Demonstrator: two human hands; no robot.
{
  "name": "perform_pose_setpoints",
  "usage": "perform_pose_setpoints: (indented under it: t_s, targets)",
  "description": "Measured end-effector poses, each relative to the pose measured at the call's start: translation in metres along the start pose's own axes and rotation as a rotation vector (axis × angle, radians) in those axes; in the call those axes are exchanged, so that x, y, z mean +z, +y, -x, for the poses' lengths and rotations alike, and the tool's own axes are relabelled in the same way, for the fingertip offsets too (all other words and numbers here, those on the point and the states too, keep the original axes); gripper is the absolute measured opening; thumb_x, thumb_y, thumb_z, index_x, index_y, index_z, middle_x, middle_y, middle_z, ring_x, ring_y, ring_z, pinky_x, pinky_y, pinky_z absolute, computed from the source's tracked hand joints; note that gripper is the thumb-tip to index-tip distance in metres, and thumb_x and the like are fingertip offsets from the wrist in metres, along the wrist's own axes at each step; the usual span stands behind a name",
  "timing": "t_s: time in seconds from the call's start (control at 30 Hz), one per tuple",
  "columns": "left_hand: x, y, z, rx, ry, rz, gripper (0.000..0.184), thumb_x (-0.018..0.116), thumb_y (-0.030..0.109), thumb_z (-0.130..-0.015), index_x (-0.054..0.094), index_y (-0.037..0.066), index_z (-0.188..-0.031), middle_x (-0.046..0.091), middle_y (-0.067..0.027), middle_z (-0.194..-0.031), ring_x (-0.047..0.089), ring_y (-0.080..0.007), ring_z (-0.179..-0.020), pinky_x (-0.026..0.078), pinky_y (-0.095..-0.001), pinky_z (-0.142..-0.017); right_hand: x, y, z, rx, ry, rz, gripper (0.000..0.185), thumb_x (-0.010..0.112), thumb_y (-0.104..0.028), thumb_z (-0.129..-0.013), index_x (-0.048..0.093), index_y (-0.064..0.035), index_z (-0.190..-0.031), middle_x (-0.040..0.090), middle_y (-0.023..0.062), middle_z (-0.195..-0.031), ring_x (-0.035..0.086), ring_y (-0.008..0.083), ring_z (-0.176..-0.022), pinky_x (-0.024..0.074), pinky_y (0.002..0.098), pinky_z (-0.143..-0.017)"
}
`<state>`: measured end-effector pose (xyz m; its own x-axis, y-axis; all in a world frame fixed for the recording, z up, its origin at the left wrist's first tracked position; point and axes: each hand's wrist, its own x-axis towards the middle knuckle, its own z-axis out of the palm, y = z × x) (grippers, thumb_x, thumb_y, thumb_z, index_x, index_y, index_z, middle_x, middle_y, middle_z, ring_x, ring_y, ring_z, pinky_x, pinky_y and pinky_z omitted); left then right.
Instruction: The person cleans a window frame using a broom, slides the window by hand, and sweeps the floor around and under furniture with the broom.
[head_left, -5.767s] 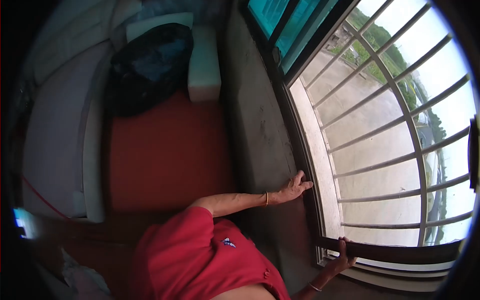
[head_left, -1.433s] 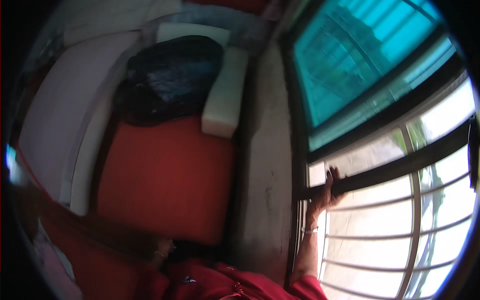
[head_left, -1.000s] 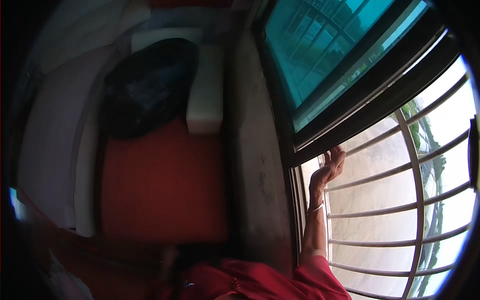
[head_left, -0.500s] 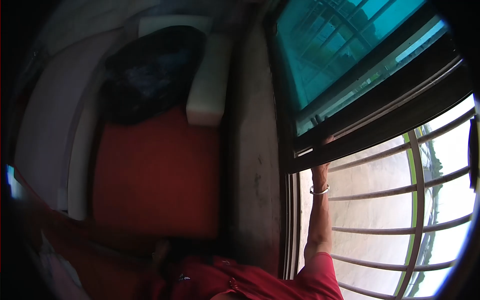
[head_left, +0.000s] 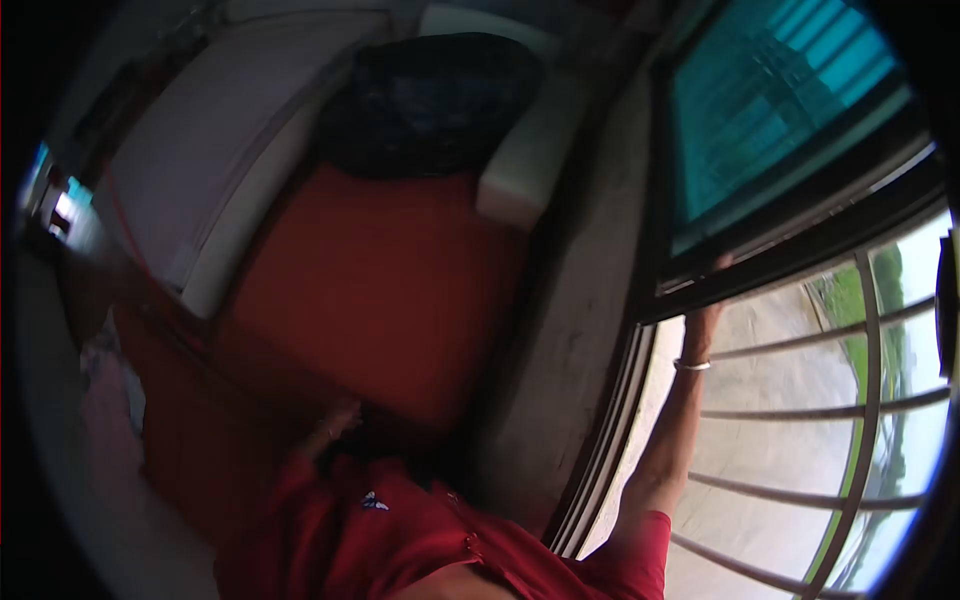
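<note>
My right hand (head_left: 712,312), with a silver bangle at the wrist, reaches up behind the dark edge of a sliding window sash (head_left: 800,255). A bit of finger shows on the far side of that edge; the rest of the fingers are hidden. Teal glass (head_left: 760,130) fills the sash above. Low in front of my red shirt, my left hand (head_left: 343,414) is dim and blurred beside a dark patch, its fingers too unclear to read.
Metal window bars (head_left: 868,400) stand outside the opening, over a pale paved ground. A grey wall (head_left: 590,300) runs below the window. To the left are a red seat surface (head_left: 375,290), a black plastic bag (head_left: 435,105), a pale armrest (head_left: 535,160) and a light cushion (head_left: 230,130).
Since the oldest frame, the sash has slid across the upper opening and my left hand has left the window frame. Lately the view has turned, while my right hand stays at the sash edge.
</note>
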<state>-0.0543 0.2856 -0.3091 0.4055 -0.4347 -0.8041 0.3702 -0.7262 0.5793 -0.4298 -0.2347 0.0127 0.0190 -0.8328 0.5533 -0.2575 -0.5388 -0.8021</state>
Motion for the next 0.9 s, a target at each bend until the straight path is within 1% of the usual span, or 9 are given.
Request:
perform_pose_setpoints:
  t_s: [0.07,0.1,0.13,0.23,0.33,0.43,0.5,0.57,0.9]
  targets:
    - [-0.006,-0.005,0.014,0.035,-0.068,0.08,0.033,0.055,0.031,-0.086,0.051,0.006,-0.106,0.057,-0.0085,-0.088,0.059,-0.019,-0.072,0.05,-0.0348,-0.063,-0.029,0.012,-0.007,-0.105,-0.203,0.265,0.039,0.046,-0.025,-0.091,0.049,0.0043,-0.117,0.055,0.011,-0.104,0.051,0.0184,-0.089,0.0439,0.0304,-0.08]
    - [-0.005,-0.005,0.021,0.021,-0.058,0.04,0.033,0.054,0.031,-0.086,0.051,0.005,-0.105,0.057,-0.0092,-0.09,0.059,-0.0198,-0.072,0.05,-0.0347,-0.061,-0.018,-0.017,0.001,0.243,-0.031,-0.156,0.038,0.047,-0.022,-0.088,0.049,0.004,-0.116,0.058,0.0128,-0.102,0.055,0.0212,-0.086,0.0469,0.0347,-0.076]
    - [-0.007,-0.015,0.024,0.023,-0.014,0.093,0.028,0.053,0.028,-0.086,0.055,0.003,-0.098,0.058,-0.0096,-0.083,0.06,-0.0195,-0.068,0.051,-0.0334,-0.058,-0.036,-0.012,0.002,0.108,-0.034,0.183,0.04,0.046,-0.026,-0.089,0.048,0.0005,-0.119,0.059,0.0153,-0.103,0.058,0.0248,-0.091,0.05,0.0373,-0.074]
    - [-0.042,-0.04,0.022,0.028,0.168,-0.015,0.022,0.056,0.021,-0.078,0.058,-0.001,-0.082,0.061,-0.0108,-0.071,0.062,-0.0198,-0.058,0.05,-0.0288,-0.05,-0.024,-0.116,0.062,0.128,0.597,-0.129,0.038,0.05,-0.017,-0.089,0.048,0.0182,-0.104,0.057,0.0286,-0.103,0.061,0.0346,-0.091,0.0563,0.0401,-0.071]
    - [-0.078,-0.041,0.008,-0.026,0.209,0.164,0.021,0.057,0.019,-0.08,0.058,-0.002,-0.085,0.061,-0.0113,-0.072,0.062,-0.0199,-0.058,0.051,-0.029,-0.049,-0.02,-0.133,0.116,0.045,0.707,-0.053,0.027,0.052,-0.015,-0.087,0.056,0.0109,-0.091,0.061,0.0244,-0.091,0.064,0.0282,-0.078,0.0562,0.0342,-0.063]
    - [-0.122,-0.048,-0.008,-0.05,0.175,0.394,0.019,0.056,0.015,-0.081,0.057,-0.003,-0.087,0.06,-0.0113,-0.072,0.062,-0.0193,-0.056,0.052,-0.0284,-0.05,0.032,-0.126,0.19,-0.123,0.184,0.736,0.018,0.053,-0.01,-0.085,0.058,0.0065,-0.088,0.059,0.012,-0.07,0.056,0.0218,-0.058,0.0466,0.0303,-0.05]
    - [-0.156,-0.046,-0.015,-0.022,0.184,0.392,0.019,0.056,0.015,-0.081,0.057,-0.003,-0.086,0.06,-0.0107,-0.071,0.061,-0.0185,-0.056,0.052,-0.0284,-0.05,0.138,-0.177,0.246,0.382,0.069,0.054,0.016,0.06,-0.007,-0.076,0.058,0.0045,-0.087,0.051,0.008,-0.065,0.048,0.0165,-0.057,0.0395,0.0268,-0.048]
    - [-0.195,-0.033,-0.006,-0.075,0.217,0.379,0.018,0.055,0.015,-0.081,0.057,-0.002,-0.086,0.059,-0.0094,-0.07,0.06,-0.0171,-0.055,0.051,-0.0287,-0.051,0.213,-0.19,0.29,0.743,-0.148,-0.001,0.015,0.055,-0.002,-0.078,0.057,0.0053,-0.092,0.054,0.0085,-0.071,0.05,0.0165,-0.059,0.0427,0.0259,-0.051]
    - [-0.311,-0.091,0.037,-0.185,0.559,0.556,0.011,0.052,0.012,-0.081,0.057,0.003,-0.081,0.056,-0.006,-0.063,0.057,-0.0169,-0.052,0.047,-0.0307,-0.046,0.357,-0.228,0.351,0.431,-1.183,0.209,0.019,0.057,-0.011,-0.082,0.06,0.0022,-0.095,0.062,0.0096,-0.072,0.06,0.0134,-0.063,0.0492,0.0274,-0.06]
